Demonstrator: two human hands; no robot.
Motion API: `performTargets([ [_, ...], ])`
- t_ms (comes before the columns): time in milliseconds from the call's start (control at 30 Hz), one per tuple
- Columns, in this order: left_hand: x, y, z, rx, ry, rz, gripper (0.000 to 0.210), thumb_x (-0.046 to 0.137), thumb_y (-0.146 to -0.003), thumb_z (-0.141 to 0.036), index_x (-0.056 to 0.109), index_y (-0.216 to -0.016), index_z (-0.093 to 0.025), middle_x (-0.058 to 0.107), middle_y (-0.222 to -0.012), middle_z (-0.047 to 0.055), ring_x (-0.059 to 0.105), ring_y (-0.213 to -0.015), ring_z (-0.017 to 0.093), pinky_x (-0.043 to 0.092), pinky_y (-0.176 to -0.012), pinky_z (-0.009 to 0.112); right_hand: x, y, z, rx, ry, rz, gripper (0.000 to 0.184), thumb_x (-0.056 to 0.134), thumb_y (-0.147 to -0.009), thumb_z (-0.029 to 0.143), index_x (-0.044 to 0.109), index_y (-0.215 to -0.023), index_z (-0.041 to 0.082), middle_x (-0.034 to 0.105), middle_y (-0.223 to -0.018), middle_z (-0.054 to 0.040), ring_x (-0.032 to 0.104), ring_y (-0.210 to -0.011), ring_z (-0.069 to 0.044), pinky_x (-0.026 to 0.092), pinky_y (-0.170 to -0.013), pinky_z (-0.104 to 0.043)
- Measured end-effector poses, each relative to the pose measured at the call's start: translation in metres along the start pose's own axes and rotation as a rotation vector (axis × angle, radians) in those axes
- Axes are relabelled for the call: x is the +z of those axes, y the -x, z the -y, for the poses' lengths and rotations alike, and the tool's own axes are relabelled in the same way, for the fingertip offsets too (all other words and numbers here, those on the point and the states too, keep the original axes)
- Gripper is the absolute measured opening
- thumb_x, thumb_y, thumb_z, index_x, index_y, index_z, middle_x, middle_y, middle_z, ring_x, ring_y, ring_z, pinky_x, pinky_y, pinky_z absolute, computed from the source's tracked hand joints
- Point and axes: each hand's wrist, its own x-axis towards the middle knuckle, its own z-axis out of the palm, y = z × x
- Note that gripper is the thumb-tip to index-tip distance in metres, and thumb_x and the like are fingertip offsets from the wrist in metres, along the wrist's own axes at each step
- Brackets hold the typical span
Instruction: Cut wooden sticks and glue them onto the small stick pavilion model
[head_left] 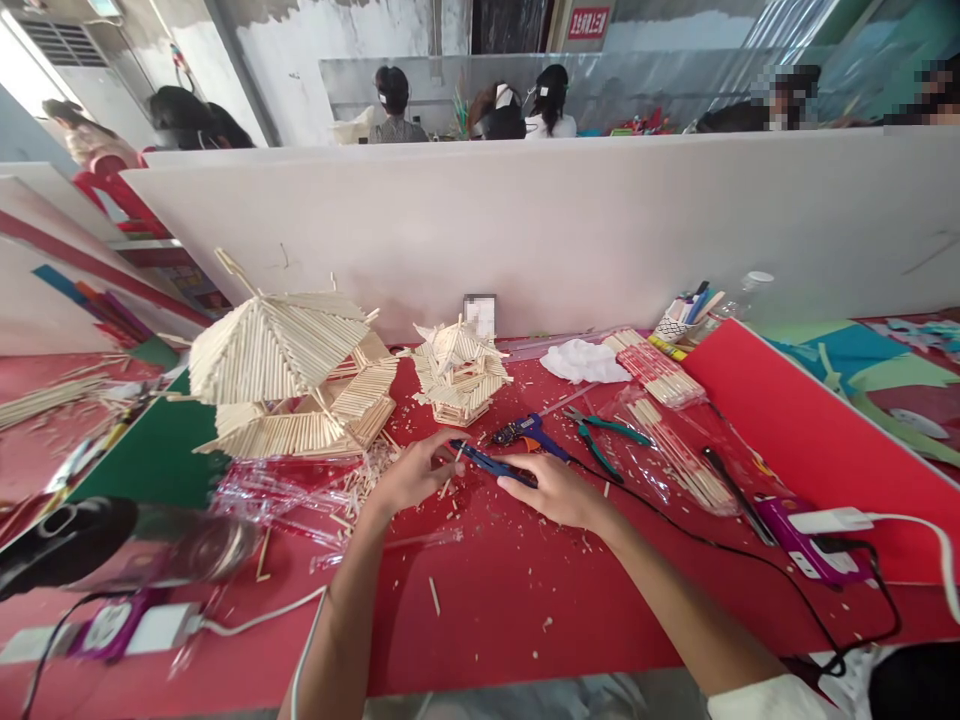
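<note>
Right hand point(559, 490): curled round blue pliers point(491, 463) | left hand point(412, 478): fingers bent in at pliers' tip, cannot tell whether gripping | pliers: over bench point(637, 620), between near and far edges | small stick pavilion point(459, 375): near far edge | glue gun point(551, 440): just beyond pliers

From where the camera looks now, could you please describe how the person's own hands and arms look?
The left hand and the right hand are bare, without gloves. The forearms are uncovered too, and no watch or bracelet shows at the wrists. On the right, a whitish sleeve shows; no left sleeve is in view.
</note>
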Motion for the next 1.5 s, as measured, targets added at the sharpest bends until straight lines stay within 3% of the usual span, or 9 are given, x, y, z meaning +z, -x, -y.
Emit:
performTargets([
  [267, -0.002, 0.002, -0.003, 0.015, 0.007, 0.016, 0.046, 0.063, -0.093, -0.035, 0.058, -0.137, -0.022, 0.072, -0.081, 0.001, 0.066, -0.064, 0.018, 0.05, -0.062, 0.027, 0.0, -0.001, 0.002, -0.019, 0.089, -0.02, 0.038, 0.051, -0.101, 0.043, 0.072, -0.126, 0.023, 0.079, -0.115, -0.0078, 0.074, -0.101, -0.026, 0.055, -0.085, -0.033],
  [467, -0.004, 0.004, 0.0, 0.042, -0.047, 0.003, 0.043, 0.063, -0.093, -0.03, 0.06, -0.136, -0.024, 0.076, -0.093, 0.003, 0.069, -0.068, 0.018, 0.055, -0.068, 0.03, 0.009, -0.002, 0.0, 0.043, 0.376, -0.035, 0.04, 0.047, -0.103, 0.049, 0.07, -0.106, 0.017, 0.079, -0.093, -0.0122, 0.074, -0.086, -0.028, 0.046, -0.07, -0.031],
  [600, -0.007, 0.005, 0.003, 0.099, -0.15, -0.072, 0.043, 0.064, -0.093, -0.029, 0.062, -0.135, -0.027, 0.072, -0.122, 0.009, 0.072, -0.094, 0.023, 0.058, -0.085, 0.035, 0.013, -0.003, 0.001, 0.068, 0.496, -0.025, 0.04, 0.042, -0.106, 0.048, 0.068, -0.102, 0.017, 0.078, -0.087, -0.0127, 0.074, -0.079, -0.028, 0.041, -0.066, -0.03],
  [733, -0.008, 0.006, 0.002, 0.159, -0.243, -0.1, 0.044, 0.064, -0.092, -0.022, 0.063, -0.136, -0.027, 0.064, -0.136, 0.011, 0.063, -0.123, 0.028, 0.05, -0.106, 0.042, 0.015, -0.004, 0.003, 0.082, 0.544, -0.005, 0.041, 0.041, -0.106, 0.047, 0.067, -0.103, 0.016, 0.078, -0.088, -0.0134, 0.074, -0.08, -0.029, 0.041, -0.067, -0.031],
  [933, -0.009, 0.005, 0.001, 0.211, -0.252, -0.027, 0.033, 0.059, -0.091, -0.012, 0.072, -0.12, -0.023, 0.074, -0.114, 0.009, 0.07, -0.102, 0.023, 0.055, -0.094, 0.036, 0.017, -0.004, 0.012, 0.08, 0.548, 0.045, 0.039, 0.041, -0.107, 0.046, 0.066, -0.109, 0.017, 0.079, -0.097, -0.0133, 0.074, -0.086, -0.029, 0.04, -0.07, -0.031],
  [1233, -0.011, 0.009, -0.004, 0.242, -0.31, -0.123, 0.037, 0.06, -0.089, -0.008, 0.071, -0.121, -0.024, 0.073, -0.124, 0.008, 0.07, -0.112, 0.023, 0.056, -0.098, 0.035, 0.021, -0.007, 0.021, 0.137, 0.56, -0.003, 0.04, 0.036, -0.108, 0.044, 0.065, -0.11, 0.017, 0.078, -0.1, -0.0122, 0.073, -0.088, -0.027, 0.038, -0.071, -0.031],
  [1500, -0.01, 0.01, 0.001, 0.252, -0.414, -0.115, 0.039, 0.06, -0.09, -0.007, 0.071, -0.123, -0.024, 0.073, -0.127, 0.009, 0.071, -0.114, 0.025, 0.055, -0.103, 0.039, 0.026, -0.012, 0.016, 0.148, 0.618, 0.017, 0.046, 0.032, -0.108, 0.047, 0.068, -0.11, 0.017, 0.079, -0.096, -0.0131, 0.074, -0.087, -0.029, 0.039, -0.071, -0.031],
])
